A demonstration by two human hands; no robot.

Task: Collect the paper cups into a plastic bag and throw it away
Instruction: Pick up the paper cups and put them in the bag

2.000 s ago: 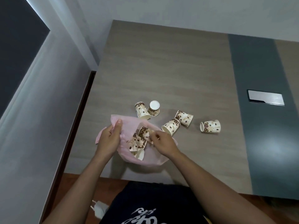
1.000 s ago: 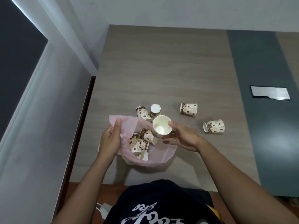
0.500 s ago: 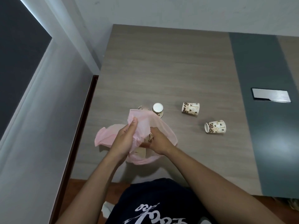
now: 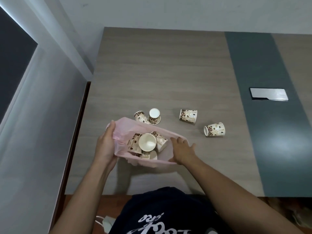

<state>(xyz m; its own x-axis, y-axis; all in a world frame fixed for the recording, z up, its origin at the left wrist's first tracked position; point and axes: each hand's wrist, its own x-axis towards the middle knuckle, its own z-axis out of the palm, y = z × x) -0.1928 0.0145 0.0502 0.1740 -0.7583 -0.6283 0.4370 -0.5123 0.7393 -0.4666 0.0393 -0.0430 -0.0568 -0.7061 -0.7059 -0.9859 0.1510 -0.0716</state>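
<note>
Pink thin-film plastic bag [image 4: 130, 126] sits on the near part of the grey-brown wood-grain counter [image 4: 160, 73], its mouth spread wide toward the camera.

The left hand [image 4: 105, 146] holds the bag's left rim. Its grip is clamped on the film, with the thumb hooked over the edge and the fingers wrapped beneath. The right hand [image 4: 183, 150] lies against the bag's right edge. Its grip is apart, the fingers straight and spread toward the far side and closed on nothing.

Inside the bag is a heap of cream paper cups with brown coffee-bean print [image 4: 160, 141]. On top of the heap, one cream-lined cup [image 4: 147, 142] faces mouth up.

Four more cups of the same print are on the counter outside the bag:
- A tipped cup [image 4: 141, 117] lies just past the bag's far rim, touching the film.
- An upside-down cup [image 4: 154, 116] stands right beside it, white base upward.
- A cup on its side [image 4: 188, 116] lies further right, well apart from those two.
- Another sideways cup [image 4: 214, 129] lies right of that and nearer, its mouth turned left.

A dark grey-green band [image 4: 253, 81] runs from near to far across the counter's right part. A silver rectangular plate [image 4: 268, 94] is set into it. A pale grey wall [image 4: 42, 115] stands along the left. At the near edge of the view is a dark shirt with white lettering [image 4: 160, 213].
</note>
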